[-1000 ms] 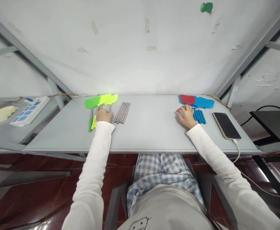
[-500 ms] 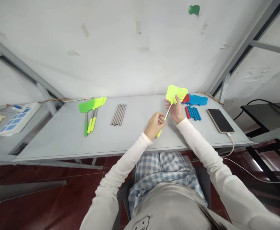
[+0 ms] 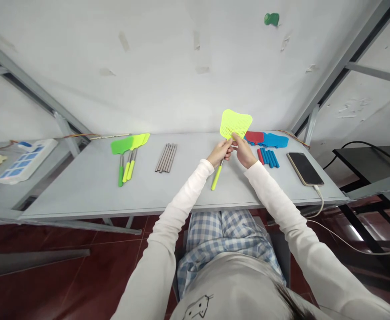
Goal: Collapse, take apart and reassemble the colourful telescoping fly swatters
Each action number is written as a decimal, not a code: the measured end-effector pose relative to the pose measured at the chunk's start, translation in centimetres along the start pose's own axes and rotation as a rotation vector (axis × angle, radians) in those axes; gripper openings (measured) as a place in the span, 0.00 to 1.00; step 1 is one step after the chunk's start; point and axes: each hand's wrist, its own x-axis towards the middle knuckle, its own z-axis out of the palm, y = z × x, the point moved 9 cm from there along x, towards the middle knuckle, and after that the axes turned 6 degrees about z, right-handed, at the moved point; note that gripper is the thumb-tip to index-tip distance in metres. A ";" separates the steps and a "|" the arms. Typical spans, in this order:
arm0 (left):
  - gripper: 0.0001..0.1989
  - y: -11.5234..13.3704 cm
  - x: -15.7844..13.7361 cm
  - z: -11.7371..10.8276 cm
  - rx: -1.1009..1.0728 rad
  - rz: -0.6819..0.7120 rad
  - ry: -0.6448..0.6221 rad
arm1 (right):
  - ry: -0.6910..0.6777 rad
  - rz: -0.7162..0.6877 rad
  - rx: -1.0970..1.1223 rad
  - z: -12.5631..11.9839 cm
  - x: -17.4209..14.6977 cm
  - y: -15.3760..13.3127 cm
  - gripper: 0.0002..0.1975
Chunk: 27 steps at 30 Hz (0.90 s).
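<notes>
A yellow-green fly swatter (image 3: 235, 122) with a perforated head, metal rod and yellow grip is held up over the table, head away from me. My left hand (image 3: 220, 151) is closed around it where the rod meets the head. Right beside it, my right hand (image 3: 243, 150) pinches the lower part of the head, thumb on the mesh. Behind my right hand lie a red swatter head (image 3: 255, 138) and blue swatter heads (image 3: 275, 140). Nearer me are a red grip (image 3: 260, 156) and several blue grips (image 3: 270, 158).
On the left lie a green fly swatter (image 3: 121, 146) and yellow-green fly swatters (image 3: 138, 141). Several metal rods (image 3: 166, 158) lie left of my hands. A phone (image 3: 304, 169) with a white cable is at the right. The grey table (image 3: 81, 191) meets the wall at the back.
My left hand has slid up from the grip to the base of the swatter head. The swatter and my right hand have shifted slightly left.
</notes>
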 end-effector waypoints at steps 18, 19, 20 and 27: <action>0.19 -2.3 -5.0 2.8 -0.114 -0.089 0.047 | 0.592 0.043 0.081 -8.5 8.1 -2.0 0.21; 0.20 -2.5 -5.7 2.9 -0.111 -0.096 0.023 | 0.613 0.051 0.064 -9.3 8.2 -2.8 0.22; 0.20 -2.7 -6.2 2.9 -0.105 -0.103 0.003 | 0.617 0.049 0.032 -9.7 8.0 -3.5 0.23; 0.17 -2.0 -5.0 2.0 0.060 -0.105 0.014 | 0.330 -0.305 -0.485 -4.1 4.5 -8.0 0.26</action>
